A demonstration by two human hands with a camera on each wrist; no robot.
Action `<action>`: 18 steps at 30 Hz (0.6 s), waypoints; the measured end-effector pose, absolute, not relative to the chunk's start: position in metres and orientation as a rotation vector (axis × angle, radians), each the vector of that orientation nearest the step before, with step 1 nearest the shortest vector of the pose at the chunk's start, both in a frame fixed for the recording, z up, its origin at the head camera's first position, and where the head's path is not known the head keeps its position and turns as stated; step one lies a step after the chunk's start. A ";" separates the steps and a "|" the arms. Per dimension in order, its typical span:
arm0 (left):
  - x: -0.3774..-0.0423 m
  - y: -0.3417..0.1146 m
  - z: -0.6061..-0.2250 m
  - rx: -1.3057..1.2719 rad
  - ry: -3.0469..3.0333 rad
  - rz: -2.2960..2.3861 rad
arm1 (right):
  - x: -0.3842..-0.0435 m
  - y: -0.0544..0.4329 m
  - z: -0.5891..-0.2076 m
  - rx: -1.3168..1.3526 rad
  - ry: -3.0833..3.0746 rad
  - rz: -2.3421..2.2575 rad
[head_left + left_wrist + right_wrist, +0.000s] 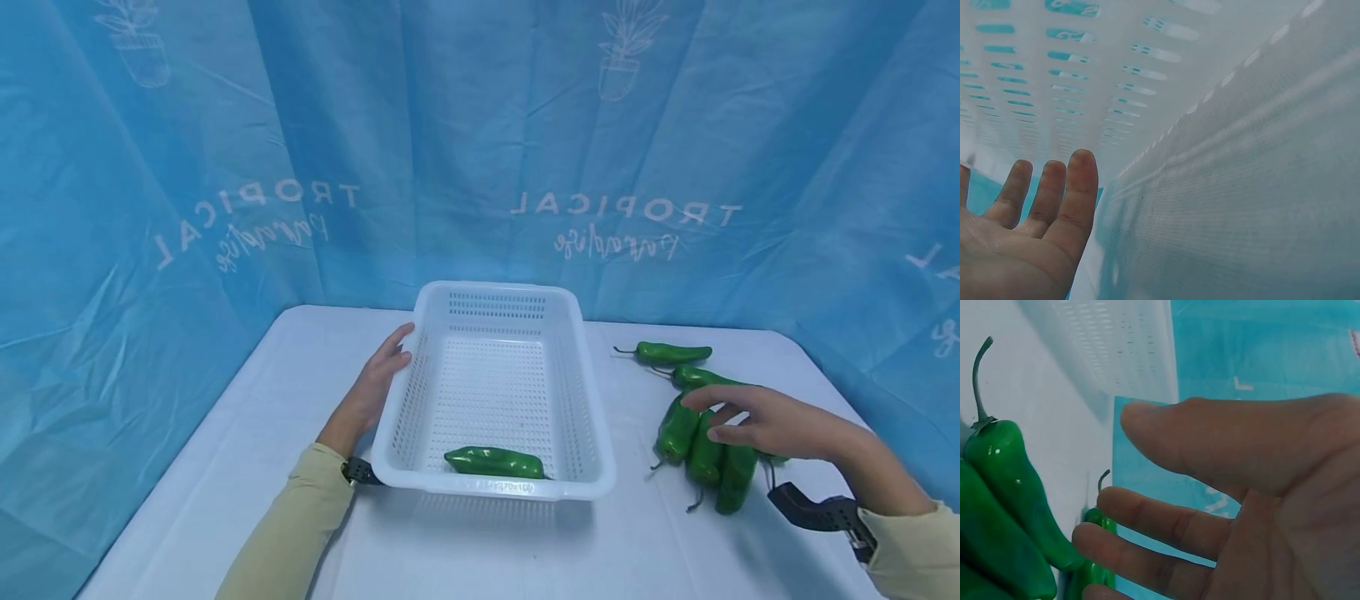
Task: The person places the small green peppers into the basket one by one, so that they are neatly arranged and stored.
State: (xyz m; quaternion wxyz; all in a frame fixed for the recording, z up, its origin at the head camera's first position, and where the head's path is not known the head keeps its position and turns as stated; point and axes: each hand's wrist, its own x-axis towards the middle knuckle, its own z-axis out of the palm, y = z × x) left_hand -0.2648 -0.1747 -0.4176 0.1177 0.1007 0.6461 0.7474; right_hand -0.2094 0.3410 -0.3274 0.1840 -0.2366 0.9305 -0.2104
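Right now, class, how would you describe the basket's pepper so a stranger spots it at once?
In the head view, find the white basket at the middle of the white table. Inside it, a green pepper lies crosswise along the near wall. It alone is in the basket; the other peppers lie to the right, by the right hand.

You're logging one table [585, 567], one basket [491, 379], two sleeves [285, 533], two straps [363, 472], two hands: left hand [367, 392], right hand [780, 421]. One pepper [493, 462] is lying inside. Outside, you're counting five peppers [673, 353] plainly; one green bit [774, 458] is showing, possibly a sixth, your right hand partly hiding them.
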 end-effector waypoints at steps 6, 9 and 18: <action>-0.265 -0.175 -0.419 0.303 1.920 2.187 | -0.214 0.341 -0.341 -0.641 2.695 -0.587; -0.265 -0.175 -0.419 0.307 1.930 2.178 | -0.216 0.340 -0.348 -0.622 2.764 -0.514; -0.264 -0.176 -0.419 0.326 1.935 2.181 | -0.221 0.333 -0.360 -0.504 2.873 -0.377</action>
